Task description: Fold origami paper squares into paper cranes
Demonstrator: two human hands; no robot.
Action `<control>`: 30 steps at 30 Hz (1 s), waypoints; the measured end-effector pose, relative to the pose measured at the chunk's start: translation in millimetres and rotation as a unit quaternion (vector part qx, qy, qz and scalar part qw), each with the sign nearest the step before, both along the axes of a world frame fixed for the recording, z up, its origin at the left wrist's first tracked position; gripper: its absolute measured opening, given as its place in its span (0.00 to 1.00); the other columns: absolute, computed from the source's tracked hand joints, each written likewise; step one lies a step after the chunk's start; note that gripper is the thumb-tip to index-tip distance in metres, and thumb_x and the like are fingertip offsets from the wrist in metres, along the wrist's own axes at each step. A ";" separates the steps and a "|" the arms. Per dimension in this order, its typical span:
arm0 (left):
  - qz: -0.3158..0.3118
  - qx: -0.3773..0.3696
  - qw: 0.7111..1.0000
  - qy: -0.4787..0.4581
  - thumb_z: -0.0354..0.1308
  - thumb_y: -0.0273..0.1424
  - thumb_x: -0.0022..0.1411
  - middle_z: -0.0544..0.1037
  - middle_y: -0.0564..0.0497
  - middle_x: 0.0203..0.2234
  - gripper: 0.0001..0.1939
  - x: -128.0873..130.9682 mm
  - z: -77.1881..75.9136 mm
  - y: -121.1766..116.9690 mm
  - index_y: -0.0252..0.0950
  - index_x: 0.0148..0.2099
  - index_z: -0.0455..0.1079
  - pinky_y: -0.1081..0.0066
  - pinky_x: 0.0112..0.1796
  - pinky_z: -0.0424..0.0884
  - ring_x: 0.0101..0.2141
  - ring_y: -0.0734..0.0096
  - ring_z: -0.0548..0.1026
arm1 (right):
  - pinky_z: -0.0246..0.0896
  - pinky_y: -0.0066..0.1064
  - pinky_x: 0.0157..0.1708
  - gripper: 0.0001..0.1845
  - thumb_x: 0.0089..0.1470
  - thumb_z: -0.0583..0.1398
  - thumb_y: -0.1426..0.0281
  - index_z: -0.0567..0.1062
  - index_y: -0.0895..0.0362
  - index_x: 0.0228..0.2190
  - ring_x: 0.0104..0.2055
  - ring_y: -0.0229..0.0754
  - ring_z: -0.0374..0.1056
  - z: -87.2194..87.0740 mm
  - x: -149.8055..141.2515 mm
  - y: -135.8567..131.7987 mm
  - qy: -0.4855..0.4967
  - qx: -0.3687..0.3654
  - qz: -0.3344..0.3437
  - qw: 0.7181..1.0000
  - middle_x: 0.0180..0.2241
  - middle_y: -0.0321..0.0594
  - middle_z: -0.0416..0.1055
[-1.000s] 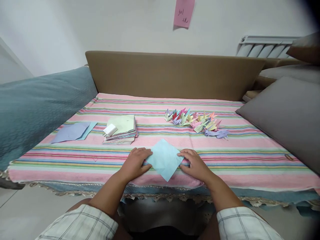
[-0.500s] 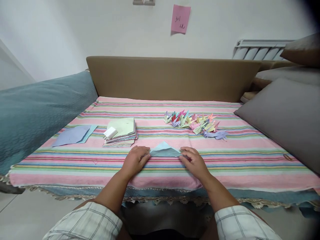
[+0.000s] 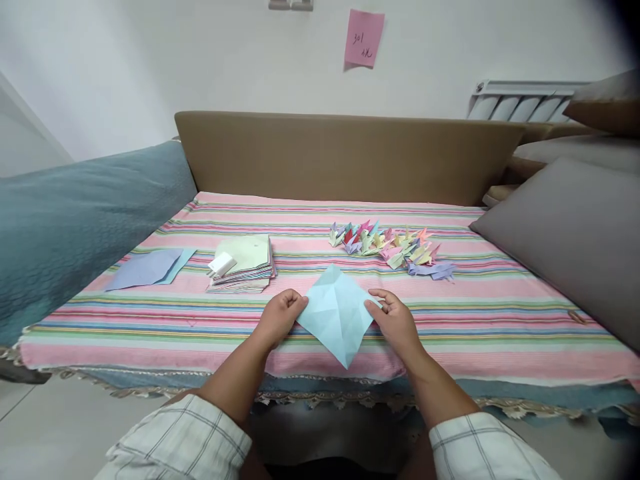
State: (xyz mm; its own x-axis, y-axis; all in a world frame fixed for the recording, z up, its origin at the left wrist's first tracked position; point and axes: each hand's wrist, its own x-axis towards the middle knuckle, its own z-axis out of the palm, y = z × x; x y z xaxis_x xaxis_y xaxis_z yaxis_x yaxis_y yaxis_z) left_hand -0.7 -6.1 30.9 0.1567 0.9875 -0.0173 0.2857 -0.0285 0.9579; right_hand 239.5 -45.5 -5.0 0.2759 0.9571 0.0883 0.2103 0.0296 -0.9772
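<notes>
- left hand point(image 3: 281, 318) is pinching the blue sheet point(image 3: 336, 318) by its left corner
- right hand point(image 3: 399, 325) has the opposite corner pinched, thumb on top
- sheet's spread out, creases all over, near the middle of the cloth's point(image 3: 150, 340) front edge
- charger point(image 3: 221, 265) sits on the stack point(image 3: 250, 252), more toward the left edge
- paper cranes point(image 3: 387, 245) are bunched up right of center, nearer the back edge

- We see a striped cloth point(image 3: 150, 340)
- On it, a paper stack point(image 3: 245, 253)
- A purple sheet point(image 3: 144, 268) overlapping a blue sheet point(image 3: 181, 265)
- Paper cranes point(image 3: 395, 257)
- A grey cushion point(image 3: 565, 227)
- A small brown object point(image 3: 577, 317)
</notes>
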 end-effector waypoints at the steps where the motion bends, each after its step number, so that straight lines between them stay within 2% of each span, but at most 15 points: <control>1: 0.009 0.025 0.998 0.061 0.56 0.43 0.52 0.63 0.58 0.17 0.16 1.0 -2.2 1.9 0.37 0.24 0.60 0.75 0.24 0.54 0.20 0.76 0.60 | 0.63 0.35 0.30 0.24 0.49 0.59 0.56 0.69 0.56 0.45 0.30 0.43 0.68 -2.4 0.1 1.8 -0.056 0.006 -0.020 0.998 0.29 0.40 0.73; 3: 0.016 0.062 0.986 0.152 0.53 0.41 0.54 0.64 0.58 0.17 0.15 2.7 -4.3 5.0 0.37 0.23 0.60 0.74 0.24 0.54 0.22 0.75 0.62 | 0.62 0.39 0.38 0.22 0.51 0.57 0.59 0.70 0.57 0.45 0.38 0.47 0.67 -5.0 -1.8 2.0 -0.188 0.070 -0.059 0.978 0.37 0.45 0.72; 5: 0.019 0.078 0.978 0.193 0.51 0.40 0.55 0.66 0.57 0.18 0.14 4.2 -3.8 7.3 0.37 0.23 0.60 0.74 0.25 0.55 0.23 0.74 0.64 | 0.58 0.42 0.45 0.18 0.53 0.55 0.62 0.72 0.56 0.44 0.44 0.48 0.65 -4.7 -7.6 -2.3 -0.312 0.150 -0.053 0.937 0.41 0.46 0.70; 8: 0.018 0.081 0.974 0.209 0.51 0.41 0.55 0.67 0.56 0.19 0.14 5.6 -2.2 10.1 0.38 0.23 0.60 0.73 0.25 0.57 0.24 0.72 0.65 | 0.53 0.40 0.46 0.13 0.57 0.53 0.64 0.74 0.53 0.41 0.43 0.45 0.64 -2.7 -21.6 -12.4 -0.416 0.198 0.053 0.886 0.38 0.42 0.70; 11: 0.008 0.081 0.977 0.196 0.51 0.42 0.54 0.67 0.56 0.19 0.15 5.4 -2.3 11.6 0.37 0.23 0.60 0.73 0.26 0.58 0.24 0.72 0.66 | 0.51 0.40 0.46 0.15 0.58 0.54 0.63 0.73 0.52 0.44 0.42 0.45 0.62 -4.4 -33.8 -18.2 -0.460 0.178 0.103 0.864 0.39 0.41 0.70; 14: -0.008 0.091 0.981 0.169 0.51 0.45 0.55 0.69 0.55 0.19 0.17 2.6 -3.0 10.3 0.37 0.24 0.63 0.73 0.26 0.59 0.24 0.71 0.67 | 0.49 0.41 0.46 0.16 0.58 0.54 0.61 0.73 0.52 0.45 0.42 0.45 0.62 -8.5 -38.6 -17.9 -0.480 0.156 0.108 0.856 0.39 0.41 0.70; 17: -0.060 0.092 0.984 0.137 0.51 0.47 0.56 0.74 0.53 0.23 0.19 -2.6 -1.9 6.6 0.36 0.29 0.70 0.73 0.27 0.62 0.27 0.69 0.70 | 0.48 0.41 0.46 0.16 0.58 0.53 0.61 0.72 0.51 0.46 0.42 0.46 0.61 -10.9 -38.7 -16.7 -0.484 0.148 0.107 0.856 0.39 0.42 0.69; 19: -0.115 0.111 0.978 0.136 0.53 0.47 0.56 0.78 0.52 0.31 0.19 -5.4 -1.4 3.5 0.37 0.36 0.74 0.71 0.33 0.66 0.32 0.66 0.73 | 0.49 0.41 0.46 0.17 0.58 0.53 0.61 0.72 0.51 0.46 0.42 0.46 0.61 -11.1 -38.5 -16.8 -0.485 0.144 0.107 0.856 0.39 0.42 0.69; 21: -0.144 0.150 0.961 0.181 0.57 0.45 0.54 0.78 0.51 0.37 0.17 -5.4 -2.9 0.2 0.39 0.40 0.75 0.67 0.40 0.66 0.39 0.61 0.73 | 0.49 0.41 0.46 0.17 0.59 0.53 0.62 0.72 0.52 0.46 0.42 0.46 0.61 -10.9 -39.0 -16.9 -0.487 0.142 0.106 0.855 0.39 0.42 0.69; 24: -0.086 0.182 0.937 0.287 0.59 0.40 0.52 0.78 0.49 0.41 0.15 1.1 -9.3 -4.9 0.41 0.41 0.74 0.55 0.51 0.58 0.48 0.53 0.69 | 0.48 0.42 0.47 0.16 0.58 0.54 0.62 0.72 0.53 0.46 0.43 0.46 0.61 -10.2 -41.0 -15.1 -0.490 0.148 0.096 0.854 0.40 0.42 0.69; 26: -0.036 0.177 0.932 0.315 0.56 0.37 0.55 0.77 0.49 0.41 0.12 7.6 -13.9 -7.2 0.42 0.41 0.74 0.49 0.55 0.49 0.50 0.53 0.68 | 0.47 0.42 0.48 0.16 0.58 0.54 0.63 0.72 0.53 0.46 0.44 0.46 0.61 -9.6 -43.1 -12.1 -0.491 0.151 0.083 0.854 0.41 0.43 0.69; 30: 0.001 0.158 0.935 0.318 0.54 0.37 0.56 0.78 0.49 0.37 0.10 15.6 -16.6 -7.5 0.39 0.31 0.73 0.47 0.55 0.48 0.46 0.55 0.70 | 0.47 0.42 0.47 0.15 0.58 0.55 0.64 0.72 0.52 0.45 0.43 0.46 0.61 -9.2 -47.0 -6.3 -0.495 0.154 0.067 0.853 0.40 0.42 0.69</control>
